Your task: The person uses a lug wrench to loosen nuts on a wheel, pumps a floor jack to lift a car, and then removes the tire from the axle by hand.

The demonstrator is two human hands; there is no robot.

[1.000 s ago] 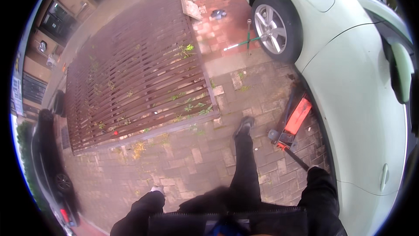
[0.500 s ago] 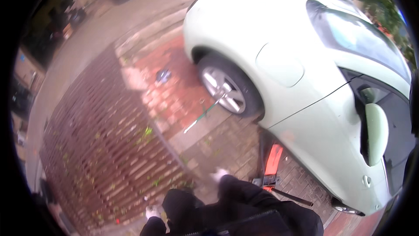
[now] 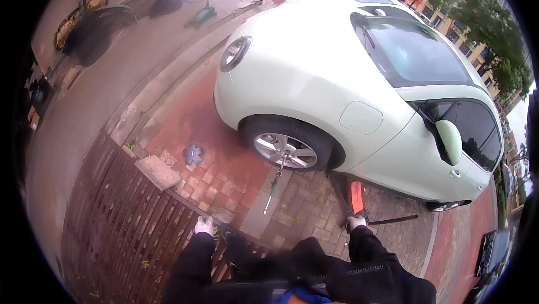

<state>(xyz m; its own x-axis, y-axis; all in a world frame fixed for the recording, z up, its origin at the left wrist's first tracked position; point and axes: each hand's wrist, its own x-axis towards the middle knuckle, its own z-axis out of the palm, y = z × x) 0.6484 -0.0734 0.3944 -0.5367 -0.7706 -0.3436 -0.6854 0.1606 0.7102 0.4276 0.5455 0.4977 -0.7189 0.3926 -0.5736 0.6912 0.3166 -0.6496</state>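
Shifted hand: my right hand point(image 3: 355, 222) has crossed from left of the jack point(image 3: 356, 196) to its near end; my view has swung to take in more of the car point(image 3: 314, 68).
Car: pale green, nose toward the left, one side facing me.
Grate: brown slats point(image 3: 132, 219), lower left.
Jack: orange-red, on grey paving point(image 3: 314, 203), near the wheel point(image 3: 285, 151) and close beside the car's lower edge; dark handle point(image 3: 396, 219) juts right.
Wheel: silver spokes, dark tyre, mounted on the car.
Wrench: green point(image 3: 270, 196), one end at the wheel's middle, one arm out over paving.
Slab: pale stone point(image 3: 158, 172), at the grate's edge.
Cap: grey, lobed point(image 3: 192, 154), on red bricks, between slab and wheel.
Right hand: over the jack's near end; gripping or merely near, I cannot tell.
Left hand: point(image 3: 204, 225) above the grate's edge, well apart from the jack; open or closed, I cannot tell.
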